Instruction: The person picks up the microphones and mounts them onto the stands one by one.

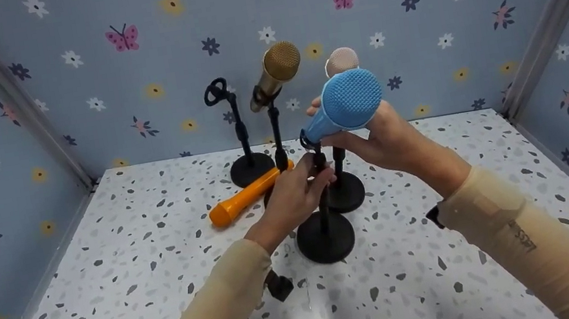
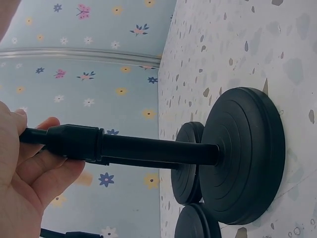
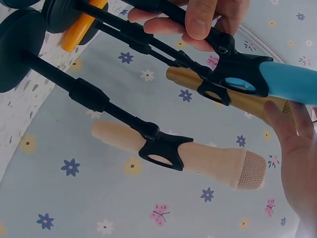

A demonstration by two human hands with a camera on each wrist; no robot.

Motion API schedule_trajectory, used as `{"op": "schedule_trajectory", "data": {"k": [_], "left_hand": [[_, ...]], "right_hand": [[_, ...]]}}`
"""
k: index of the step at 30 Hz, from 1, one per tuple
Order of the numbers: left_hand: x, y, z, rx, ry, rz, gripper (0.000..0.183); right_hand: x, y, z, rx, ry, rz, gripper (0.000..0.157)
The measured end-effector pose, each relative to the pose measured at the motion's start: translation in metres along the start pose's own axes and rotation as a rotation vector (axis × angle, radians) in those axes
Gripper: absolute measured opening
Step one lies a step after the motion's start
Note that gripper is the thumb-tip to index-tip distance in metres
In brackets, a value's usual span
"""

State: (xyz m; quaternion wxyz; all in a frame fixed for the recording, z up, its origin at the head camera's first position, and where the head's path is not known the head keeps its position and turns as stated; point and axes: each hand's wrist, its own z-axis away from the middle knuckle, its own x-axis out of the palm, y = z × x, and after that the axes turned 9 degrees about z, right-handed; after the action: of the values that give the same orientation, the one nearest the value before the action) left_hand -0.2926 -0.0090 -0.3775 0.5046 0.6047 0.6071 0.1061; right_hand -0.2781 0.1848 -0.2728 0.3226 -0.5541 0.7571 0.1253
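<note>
In the head view my right hand [image 1: 392,136] holds the light blue microphone [image 1: 352,98], thumb under its body and fingers behind. The microphone's handle sits in the oval clip [image 3: 242,74] of a black microphone stand [image 1: 325,237], its head tilted up to the right. My left hand [image 1: 290,193] grips that stand's pole just below the clip. In the left wrist view, the fingers [image 2: 59,178] curl round the pole near its thicker collar, and the round base stands on the table.
Behind, a gold microphone [image 1: 280,63] and a pale pink microphone [image 1: 342,61] sit in stands. Another stand [image 1: 238,127], at back left, has a bare clip. An orange microphone [image 1: 237,204] lies on the speckled table [image 1: 122,253]. Flowered walls [image 1: 68,22] enclose the back and sides.
</note>
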Motion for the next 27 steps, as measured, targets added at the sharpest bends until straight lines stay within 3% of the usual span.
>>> {"op": "schedule_trajectory", "data": {"k": [13, 21, 27], "left_hand": [[0.002, -0.003, 0.001, 0.044, 0.02, 0.013, 0.014], [0.001, -0.002, 0.0, 0.049, 0.026, 0.001, 0.015], [0.001, -0.002, 0.001, 0.029, 0.02, 0.027, 0.013]], "right_hand": [[0.008, 0.009, 0.003, 0.076, -0.025, -0.075, 0.045], [0.006, 0.012, 0.002, 0.242, -0.066, -0.189, 0.045], [0.001, 0.008, -0.002, 0.27, -0.099, -0.177, 0.047]]}}
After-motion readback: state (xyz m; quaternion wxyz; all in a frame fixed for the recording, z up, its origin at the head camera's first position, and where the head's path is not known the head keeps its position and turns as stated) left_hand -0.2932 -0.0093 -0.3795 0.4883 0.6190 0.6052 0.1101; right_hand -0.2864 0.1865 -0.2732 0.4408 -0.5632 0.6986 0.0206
